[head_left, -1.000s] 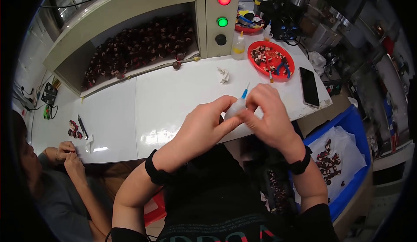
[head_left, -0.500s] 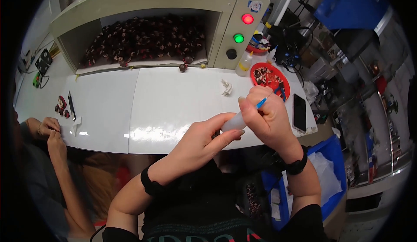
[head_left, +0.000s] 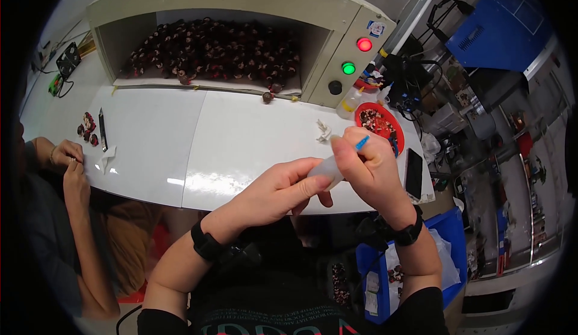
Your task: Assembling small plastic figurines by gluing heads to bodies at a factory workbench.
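The right hand (head_left: pixel 370 169) covers most of the small white tube (head_left: pixel 325 169); the tiny pieces in the red dish (head_left: pixel 379 124) beyond it are too small to tell.

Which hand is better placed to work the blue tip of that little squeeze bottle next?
Probably the right hand: its fingers already pinch the blue tip at the top of the translucent bottle. The left hand grips the bottle's lower body from the other side, so it looks better suited to steadying it.
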A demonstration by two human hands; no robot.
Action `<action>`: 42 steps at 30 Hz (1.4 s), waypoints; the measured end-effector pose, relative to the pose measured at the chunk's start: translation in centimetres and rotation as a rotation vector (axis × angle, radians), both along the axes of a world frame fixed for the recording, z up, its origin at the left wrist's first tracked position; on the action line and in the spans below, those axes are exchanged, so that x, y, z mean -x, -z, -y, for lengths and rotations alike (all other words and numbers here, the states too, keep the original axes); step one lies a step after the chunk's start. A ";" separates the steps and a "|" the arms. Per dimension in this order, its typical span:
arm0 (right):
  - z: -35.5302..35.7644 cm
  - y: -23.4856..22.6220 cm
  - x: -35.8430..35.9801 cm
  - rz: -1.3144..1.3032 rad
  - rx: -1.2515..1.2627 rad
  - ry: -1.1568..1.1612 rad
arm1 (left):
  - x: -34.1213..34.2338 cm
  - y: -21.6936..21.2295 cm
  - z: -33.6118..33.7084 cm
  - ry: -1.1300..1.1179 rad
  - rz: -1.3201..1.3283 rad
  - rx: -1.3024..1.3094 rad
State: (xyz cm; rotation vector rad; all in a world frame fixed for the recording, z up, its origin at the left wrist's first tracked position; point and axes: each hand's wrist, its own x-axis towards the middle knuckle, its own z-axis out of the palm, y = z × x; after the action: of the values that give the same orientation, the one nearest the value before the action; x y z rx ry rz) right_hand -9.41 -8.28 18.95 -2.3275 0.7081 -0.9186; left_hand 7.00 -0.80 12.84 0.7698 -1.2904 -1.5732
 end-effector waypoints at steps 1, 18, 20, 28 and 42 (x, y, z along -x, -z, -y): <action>0.1 0.0 0.1 0.000 0.001 -0.003 | -0.1 -0.1 -0.1 -0.003 0.000 0.001; 2.0 1.2 2.0 -0.094 0.168 0.062 | -1.3 -0.6 -0.8 -0.035 -0.148 -0.057; 2.8 1.7 2.0 -0.170 0.324 0.083 | -1.7 -0.4 -1.0 -0.051 -0.166 -0.058; 7.6 5.8 0.2 -0.357 0.463 0.095 | -2.2 0.0 -1.5 -0.135 -0.130 -0.031; 5.4 5.1 -0.2 -0.301 0.332 0.051 | -2.9 0.2 -1.8 -0.219 -0.120 -0.066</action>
State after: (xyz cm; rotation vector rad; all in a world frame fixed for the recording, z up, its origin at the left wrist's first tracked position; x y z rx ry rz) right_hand -9.21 -13.69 13.82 -2.7932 0.7869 -0.7608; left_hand 9.85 0.96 12.61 0.8161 -1.0357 -1.4674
